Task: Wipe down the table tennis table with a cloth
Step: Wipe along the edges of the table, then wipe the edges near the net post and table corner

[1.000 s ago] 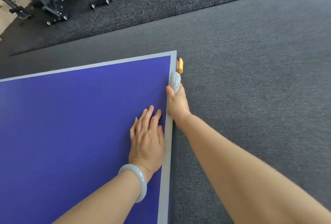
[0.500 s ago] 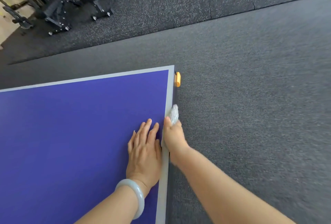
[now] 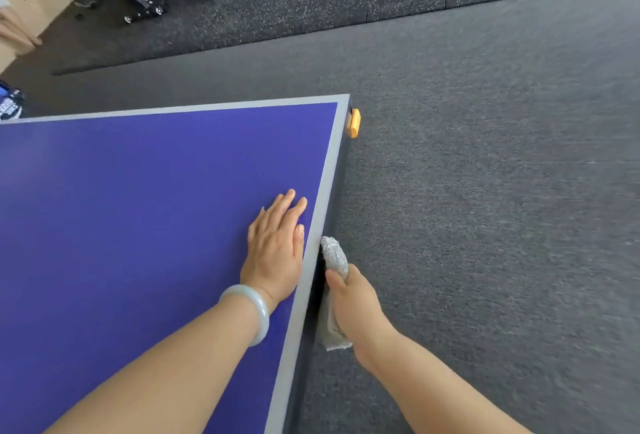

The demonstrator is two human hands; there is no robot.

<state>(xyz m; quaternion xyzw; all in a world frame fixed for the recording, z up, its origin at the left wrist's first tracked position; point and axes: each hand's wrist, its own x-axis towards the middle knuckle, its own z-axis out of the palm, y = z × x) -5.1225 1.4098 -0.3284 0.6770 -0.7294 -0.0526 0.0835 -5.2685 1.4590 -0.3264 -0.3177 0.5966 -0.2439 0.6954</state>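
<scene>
Cloth [image 3: 335, 255] is bunched in my right hand [image 3: 356, 309], fingers curled round it, pressed to the dark side face of the table tennis table [image 3: 138, 208] just under the grey border, likely so the rim gets wiped too. My left hand [image 3: 275, 248] lies flat on the blue top, fingers straight, beside that edge, probably bracing. Orange clip [image 3: 354, 122] at the far corner. No containers visible.
</scene>
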